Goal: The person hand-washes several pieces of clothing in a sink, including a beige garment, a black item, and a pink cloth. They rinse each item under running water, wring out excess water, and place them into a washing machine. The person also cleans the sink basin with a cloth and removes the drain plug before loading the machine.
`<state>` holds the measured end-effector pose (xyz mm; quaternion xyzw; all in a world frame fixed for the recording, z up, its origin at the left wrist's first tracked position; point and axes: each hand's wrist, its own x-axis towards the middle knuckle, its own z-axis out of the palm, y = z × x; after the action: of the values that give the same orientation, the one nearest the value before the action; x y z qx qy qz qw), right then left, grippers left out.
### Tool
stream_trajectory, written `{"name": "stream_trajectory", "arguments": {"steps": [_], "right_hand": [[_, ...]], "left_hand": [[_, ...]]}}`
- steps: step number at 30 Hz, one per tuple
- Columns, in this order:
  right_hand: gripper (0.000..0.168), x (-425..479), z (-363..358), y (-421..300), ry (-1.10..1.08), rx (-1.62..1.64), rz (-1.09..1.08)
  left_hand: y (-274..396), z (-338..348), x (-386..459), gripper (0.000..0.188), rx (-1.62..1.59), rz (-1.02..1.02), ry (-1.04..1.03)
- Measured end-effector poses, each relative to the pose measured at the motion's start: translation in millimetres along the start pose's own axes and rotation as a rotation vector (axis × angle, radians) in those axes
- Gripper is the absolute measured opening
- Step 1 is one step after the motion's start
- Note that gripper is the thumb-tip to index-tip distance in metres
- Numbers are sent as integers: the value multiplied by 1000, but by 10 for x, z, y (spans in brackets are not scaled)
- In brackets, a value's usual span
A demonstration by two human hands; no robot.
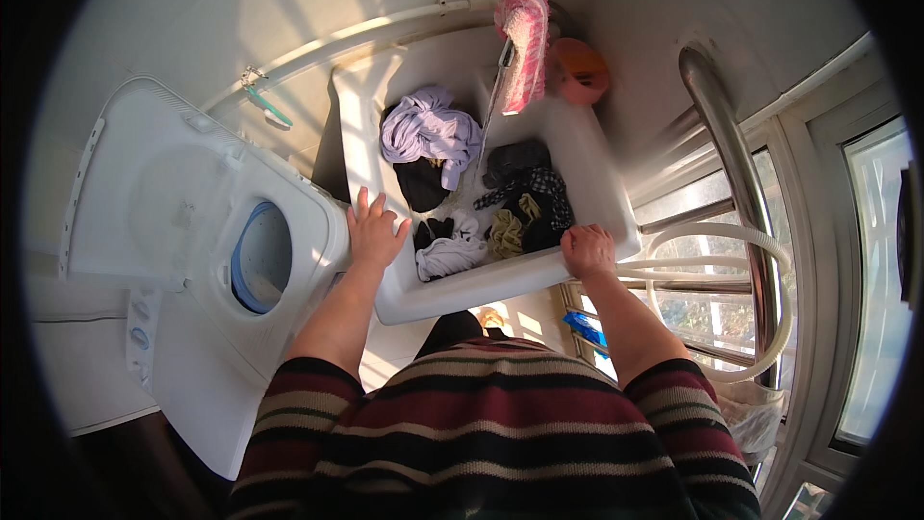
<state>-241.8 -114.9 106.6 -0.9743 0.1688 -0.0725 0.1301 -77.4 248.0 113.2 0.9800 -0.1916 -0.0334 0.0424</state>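
My left hand (pixel 375 230) lies with fingers apart on the left rim of a white laundry sink (pixel 473 294). Curled over its right front rim is my right hand (pixel 588 250). Inside the sink, a lilac garment (pixel 431 131) sits bunched at the back left, with dark cloth (pixel 421 186) just below it. White cloth (pixel 455 249) lies at the front left. To the right are a black-and-white checked cloth (pixel 545 188), an olive cloth (pixel 507 232) and other dark pieces. A thin stream of water (pixel 485 141) runs down among them.
A pink-and-white striped cloth (pixel 530 50) hangs above the sink. An orange basin (pixel 580 72) stands at the back right corner. On my left is a washing machine (pixel 310 238) with its lid raised. Steel rails (pixel 729 137) and a coiled white hose (pixel 776 253) are at right.
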Motion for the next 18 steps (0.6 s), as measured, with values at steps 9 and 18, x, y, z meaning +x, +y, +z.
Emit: {"name": "stream_trajectory", "arguments": {"steps": [9,18], "right_hand": [[22,46,-76,-97,-76,57,148],[22,42,-148,-71,-56,48,179]], "left_hand": [[-23,95,-18,33,309,394,-242],[800,39,1104,48,-1055,-32,-1049]]}}
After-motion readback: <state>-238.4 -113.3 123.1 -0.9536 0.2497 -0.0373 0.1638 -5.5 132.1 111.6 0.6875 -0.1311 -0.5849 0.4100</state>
